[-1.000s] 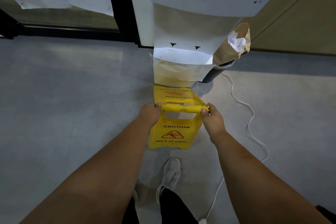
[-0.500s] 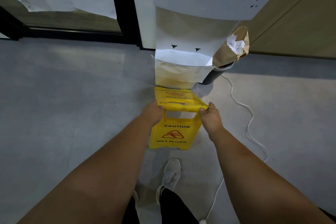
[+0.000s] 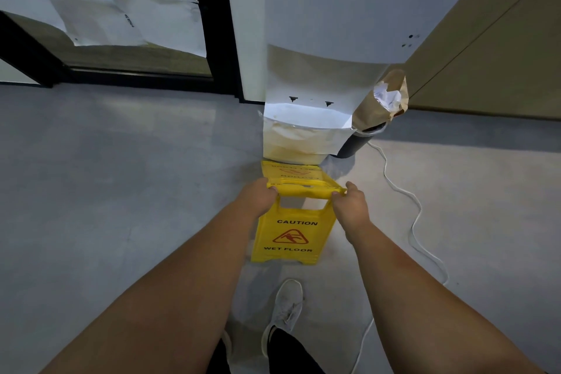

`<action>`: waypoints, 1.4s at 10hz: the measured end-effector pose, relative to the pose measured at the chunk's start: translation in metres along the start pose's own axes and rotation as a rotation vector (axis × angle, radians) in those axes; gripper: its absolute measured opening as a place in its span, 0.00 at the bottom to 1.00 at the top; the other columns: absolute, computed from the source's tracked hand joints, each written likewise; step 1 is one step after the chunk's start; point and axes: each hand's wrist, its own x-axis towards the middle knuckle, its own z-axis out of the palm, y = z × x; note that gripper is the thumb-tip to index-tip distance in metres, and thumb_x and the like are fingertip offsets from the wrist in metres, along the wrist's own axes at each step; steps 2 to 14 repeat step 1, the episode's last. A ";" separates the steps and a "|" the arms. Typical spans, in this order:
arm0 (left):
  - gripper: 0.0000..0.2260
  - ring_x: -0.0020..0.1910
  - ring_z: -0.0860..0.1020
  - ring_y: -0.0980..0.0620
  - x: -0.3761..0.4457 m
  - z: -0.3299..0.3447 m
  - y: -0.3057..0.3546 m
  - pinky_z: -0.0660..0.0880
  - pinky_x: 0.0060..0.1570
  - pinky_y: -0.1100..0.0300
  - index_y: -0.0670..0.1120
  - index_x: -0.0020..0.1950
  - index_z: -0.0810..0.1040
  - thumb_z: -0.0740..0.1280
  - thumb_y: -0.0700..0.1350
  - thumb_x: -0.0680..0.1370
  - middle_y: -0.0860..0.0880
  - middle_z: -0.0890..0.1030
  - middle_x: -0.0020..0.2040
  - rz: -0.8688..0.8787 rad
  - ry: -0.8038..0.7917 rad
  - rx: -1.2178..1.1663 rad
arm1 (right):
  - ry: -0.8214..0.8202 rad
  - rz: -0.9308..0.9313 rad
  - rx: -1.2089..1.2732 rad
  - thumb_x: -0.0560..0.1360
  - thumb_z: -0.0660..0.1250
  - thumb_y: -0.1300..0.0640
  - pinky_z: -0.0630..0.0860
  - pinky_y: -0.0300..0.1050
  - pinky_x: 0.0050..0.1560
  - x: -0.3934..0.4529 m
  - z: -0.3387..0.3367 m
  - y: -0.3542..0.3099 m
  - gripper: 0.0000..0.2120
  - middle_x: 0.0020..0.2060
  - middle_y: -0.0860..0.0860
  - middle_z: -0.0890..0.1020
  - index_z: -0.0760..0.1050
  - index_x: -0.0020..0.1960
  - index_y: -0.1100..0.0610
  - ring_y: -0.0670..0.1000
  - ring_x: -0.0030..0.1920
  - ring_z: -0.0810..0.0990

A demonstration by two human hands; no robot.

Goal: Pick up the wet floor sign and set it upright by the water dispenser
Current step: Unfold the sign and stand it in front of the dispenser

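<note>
Head view: yellow plastic folding wet floor sign (image 3: 288, 234) stands opened on the grey floor (image 3: 121, 176), directly in front of the white water dispenser (image 3: 334, 24), far panel near its base. Left hand (image 3: 258, 196) and right hand (image 3: 350, 205) each clenched on one end of the sign's top bar. White cable (image 3: 406, 200) trails along the right. White shoe (image 3: 287, 307) below the sign.

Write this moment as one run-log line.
stage: placing | wet floor sign: opened, standing before water dispenser | left hand, right hand: gripping top bar ends | release: pending
</note>
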 end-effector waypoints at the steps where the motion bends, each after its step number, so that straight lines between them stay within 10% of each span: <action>1: 0.25 0.76 0.61 0.42 -0.020 -0.014 0.010 0.61 0.74 0.50 0.41 0.77 0.59 0.55 0.48 0.82 0.42 0.60 0.78 0.015 0.022 -0.027 | -0.010 -0.034 0.016 0.79 0.58 0.58 0.70 0.48 0.52 -0.015 -0.010 -0.013 0.23 0.70 0.62 0.66 0.62 0.72 0.62 0.63 0.64 0.71; 14: 0.25 0.76 0.61 0.42 -0.020 -0.014 0.010 0.61 0.74 0.50 0.41 0.77 0.59 0.55 0.48 0.82 0.42 0.60 0.78 0.015 0.022 -0.027 | -0.010 -0.034 0.016 0.79 0.58 0.58 0.70 0.48 0.52 -0.015 -0.010 -0.013 0.23 0.70 0.62 0.66 0.62 0.72 0.62 0.63 0.64 0.71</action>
